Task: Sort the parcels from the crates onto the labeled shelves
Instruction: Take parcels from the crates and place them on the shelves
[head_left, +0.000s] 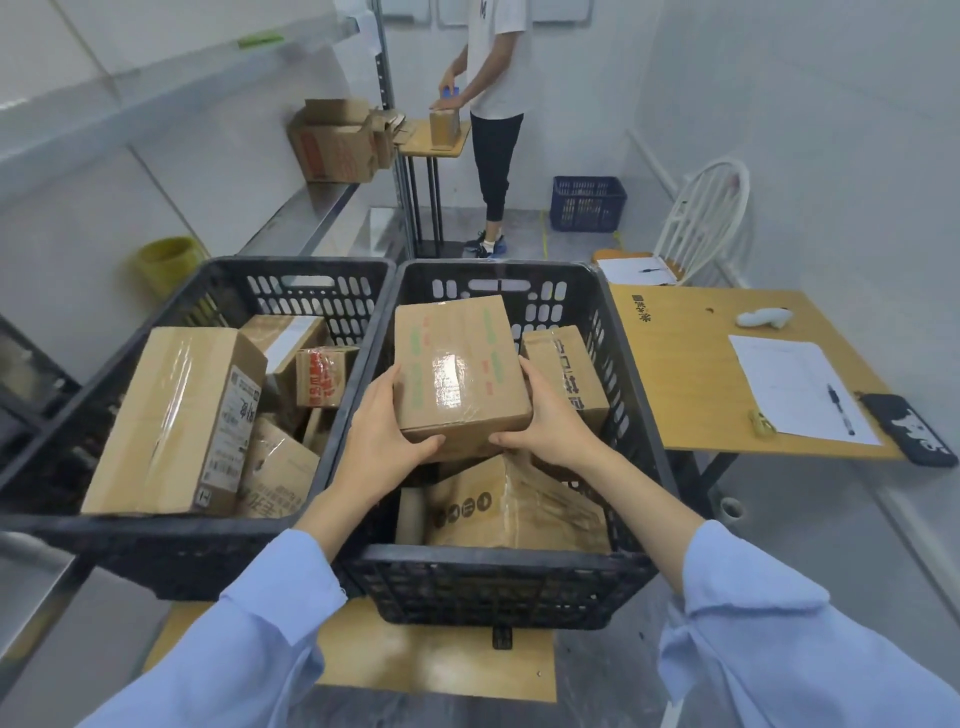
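A taped cardboard parcel (457, 371) with green and red print is held above the right black crate (498, 592). My left hand (384, 441) grips its left side and lower edge. My right hand (550, 415) grips its right side. Under it in that crate lie a brown parcel with round symbols (519, 506) and an upright one (566, 371) against the right wall. The left black crate (156, 545) holds several parcels, the biggest a long taped box (182, 421). Metal shelves (156, 88) run along the left wall.
A wooden table (691, 374) on the right carries paper sheets, a pen (840, 409) and a dark phone (909, 428). Another person (498, 104) handles a box at a small stand at the back. A blue crate (587, 202) and a white chair (706, 218) stand beyond.
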